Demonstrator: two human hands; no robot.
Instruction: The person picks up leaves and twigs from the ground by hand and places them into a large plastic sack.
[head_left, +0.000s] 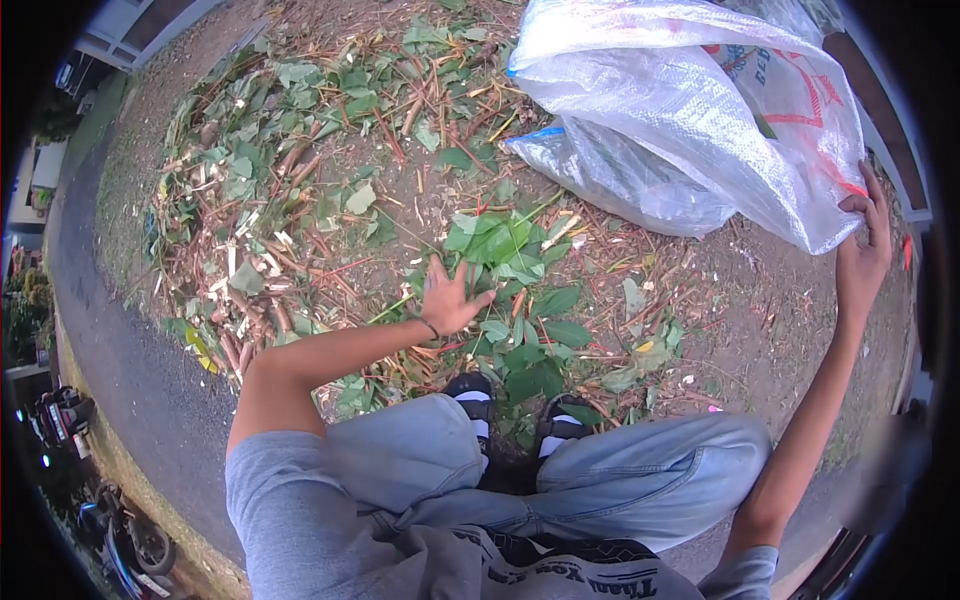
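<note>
Left hand on the leaves, right hand on the sack.
With twelve straight ahead of your shoes, your left hand is at eleven, fingers spread and gripping nothing, perhaps for wide contact with the leaves at twelve; your right hand, at two, grasps the near corner of the sack at one, probably to steady it; wood chips lie at ten.

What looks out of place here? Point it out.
Leaves, twigs and wood chips lie strewn loose over the ground, not gathered. The sack beside them is crumpled and lopsided, its edge in the right hand. Nothing looks clearly damaged.
</note>
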